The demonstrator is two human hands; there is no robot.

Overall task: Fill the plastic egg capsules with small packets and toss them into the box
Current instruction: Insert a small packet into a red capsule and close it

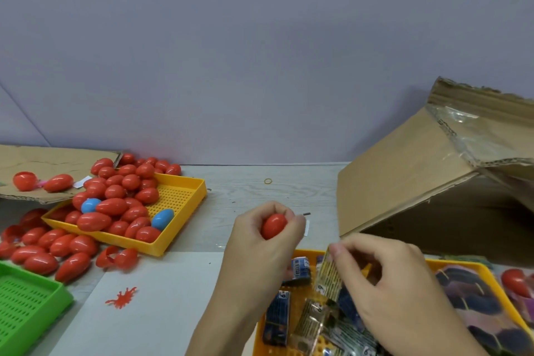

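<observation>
Item: red egg (274, 226), held in my left hand (261, 235), grip curled round it with fingers over the top and the rounded end showing toward me; I cannot tell whether it is sealed or parted at the seam. I judge it is raised above the tabletop (254, 191) so that a packet can be brought straight to it. Item: packet (329, 274), clear with gold print, pinched at its top edge by my right hand (384, 280), thumb and forefinger together on it, so that it hangs down over the near tray (300, 254); it sits just below and right of the egg, apart from it. Item: near tray, orange, holding more packets in blue and gold, placed under the right hand for picking. Item: far tray (185, 199), orange, heaped with red eggs and two blue ones, left of the held egg; more eggs lie loose beside it. Item: box (404, 179), cardboard, tipped on its side at right, well apart from the egg; its mouth likely faces me for tossing. Item: green tray (26, 298), lower left.
</observation>
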